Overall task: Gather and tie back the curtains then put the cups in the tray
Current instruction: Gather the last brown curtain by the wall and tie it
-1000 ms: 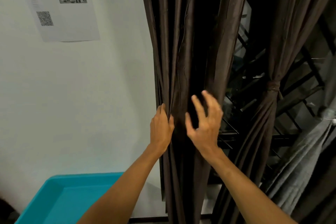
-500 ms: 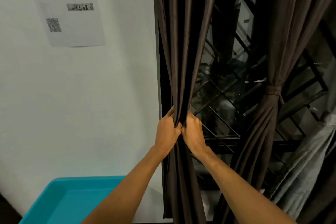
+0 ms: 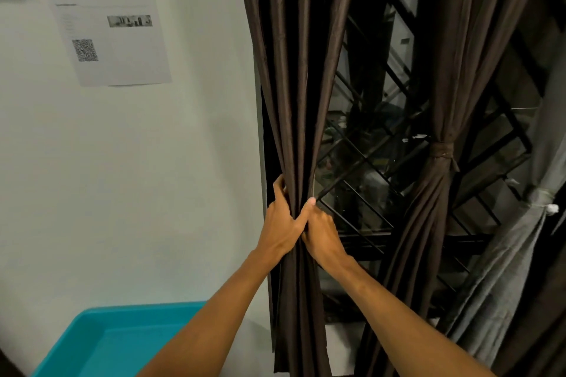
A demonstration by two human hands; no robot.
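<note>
A dark brown curtain (image 3: 294,86) hangs at the left edge of the window, bunched into a narrow column. My left hand (image 3: 280,226) grips the bunch from the left and my right hand (image 3: 321,232) grips it from the right, the two touching around the fabric. A second brown curtain (image 3: 441,101) to the right is tied at its waist with a band (image 3: 441,151). A turquoise tray (image 3: 101,346) sits at the lower left with nothing visible inside it. No cups are in view.
A grey curtain (image 3: 514,242) hangs tied at the far right. Black window bars (image 3: 367,168) cross the dark glass behind the curtains. A printed sheet with a QR code (image 3: 113,27) is stuck on the white wall at left.
My right hand went from open in front of the curtain to gripping it. The curtain has been gathered into a tight bunch, uncovering more of the window.
</note>
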